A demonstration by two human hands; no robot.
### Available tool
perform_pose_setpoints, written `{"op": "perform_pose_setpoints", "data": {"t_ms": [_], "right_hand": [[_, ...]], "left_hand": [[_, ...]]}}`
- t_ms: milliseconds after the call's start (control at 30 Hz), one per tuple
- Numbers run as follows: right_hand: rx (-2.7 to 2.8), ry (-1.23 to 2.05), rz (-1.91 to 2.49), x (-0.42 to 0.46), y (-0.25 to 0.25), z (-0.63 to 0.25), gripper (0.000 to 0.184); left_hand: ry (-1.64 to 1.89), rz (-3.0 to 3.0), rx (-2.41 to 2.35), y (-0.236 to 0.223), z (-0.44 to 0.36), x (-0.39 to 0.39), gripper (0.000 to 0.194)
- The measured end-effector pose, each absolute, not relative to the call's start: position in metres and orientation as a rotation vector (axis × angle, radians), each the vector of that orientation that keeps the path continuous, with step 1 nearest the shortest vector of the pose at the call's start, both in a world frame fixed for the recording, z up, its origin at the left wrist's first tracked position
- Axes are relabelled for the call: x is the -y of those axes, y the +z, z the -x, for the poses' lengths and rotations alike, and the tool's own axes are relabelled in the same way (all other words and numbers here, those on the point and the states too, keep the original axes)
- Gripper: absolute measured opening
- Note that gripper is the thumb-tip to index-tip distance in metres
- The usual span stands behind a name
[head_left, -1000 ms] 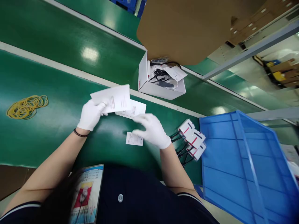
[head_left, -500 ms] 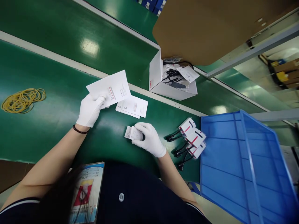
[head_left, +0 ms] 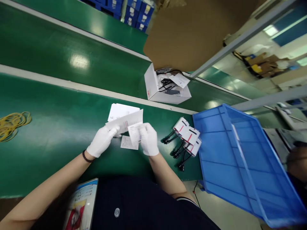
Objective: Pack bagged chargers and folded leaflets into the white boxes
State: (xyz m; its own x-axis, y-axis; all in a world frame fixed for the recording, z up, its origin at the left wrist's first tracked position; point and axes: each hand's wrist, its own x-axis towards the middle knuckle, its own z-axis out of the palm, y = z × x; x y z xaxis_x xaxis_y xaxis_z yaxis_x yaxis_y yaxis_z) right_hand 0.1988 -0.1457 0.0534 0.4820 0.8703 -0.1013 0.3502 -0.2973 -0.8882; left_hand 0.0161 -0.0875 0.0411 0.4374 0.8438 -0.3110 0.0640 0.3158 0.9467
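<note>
My left hand (head_left: 102, 140), in a white glove, grips a white printed booklet (head_left: 124, 122) by its near left end. In my gloved right hand (head_left: 149, 139) is a small printed card (head_left: 134, 132), pinched at its right edge and overlapping the booklet's right end. Below them another small card (head_left: 129, 142) lies on the green bench. Just beyond the held booklet rests a pile of white booklets (head_left: 117, 110), partly covered by it. The fingertips of both hands are partly hidden behind the papers.
A white box (head_left: 168, 97) holding black cables and a leaflet stands beyond the bench's pale rail. Several white packs (head_left: 190, 135) with black cables lie at right, beside a blue bin (head_left: 218, 143). Yellow rubber bands (head_left: 14, 124) are at far left.
My right hand has lifted a small card off the bench and brought it against the booklet. My left hand has lowered the booklet toward it. The whole view has shifted.
</note>
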Motion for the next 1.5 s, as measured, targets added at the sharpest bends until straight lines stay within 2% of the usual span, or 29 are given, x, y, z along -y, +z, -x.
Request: {"op": "perform_pose_setpoints", "data": {"t_ms": [167, 367, 600, 767, 833, 967, 1133, 1200, 1300, 1433, 1500], "right_hand": [[1.032, 0.767, 1.734, 0.132, 0.051, -0.185, 0.031], [0.898, 0.836, 1.75, 0.134, 0.052, -0.18, 0.026], [0.581, 1.197, 1.438, 0.133, 0.044, -0.173, 0.026], [0.477, 1.298, 1.272, 0.133, 0.038, -0.173, 0.034], [0.519, 1.252, 1.303, 0.133, 0.038, -0.172, 0.032], [0.816, 0.936, 1.518, 0.136, 0.042, -0.165, 0.023], [0.906, 0.509, 1.705, 0.143, 0.043, -0.176, 0.03], [0.877, 0.511, 1.78, 0.147, 0.041, -0.191, 0.034], [1.108, 0.733, 1.917, 0.151, 0.039, -0.212, 0.028], [1.408, 0.584, 1.896, 0.151, 0.039, -0.209, 0.028], [1.4, 0.626, 1.85, 0.147, 0.041, -0.2, 0.029]], "left_hand": [[0.655, -0.874, -0.729, 0.038, -0.026, 0.102, 0.054], [0.629, -0.873, -0.814, 0.038, -0.027, 0.099, 0.054], [0.632, -0.859, -0.771, 0.03, -0.028, 0.099, 0.061], [0.639, -0.922, -0.794, 0.032, -0.026, 0.096, 0.058], [0.63, -1.001, -0.861, 0.034, -0.025, 0.096, 0.052], [0.632, -1.188, -1.012, 0.038, -0.025, 0.098, 0.036], [0.722, -1.126, -1.247, 0.042, -0.022, 0.093, 0.036], [0.807, -1.066, -1.285, 0.045, -0.018, 0.085, 0.037], [0.88, -0.907, -1.214, 0.046, -0.012, 0.076, 0.04], [0.883, -0.792, -1.008, 0.035, -0.013, 0.076, 0.051], [0.871, -0.814, -0.942, 0.03, -0.015, 0.079, 0.051]]}}
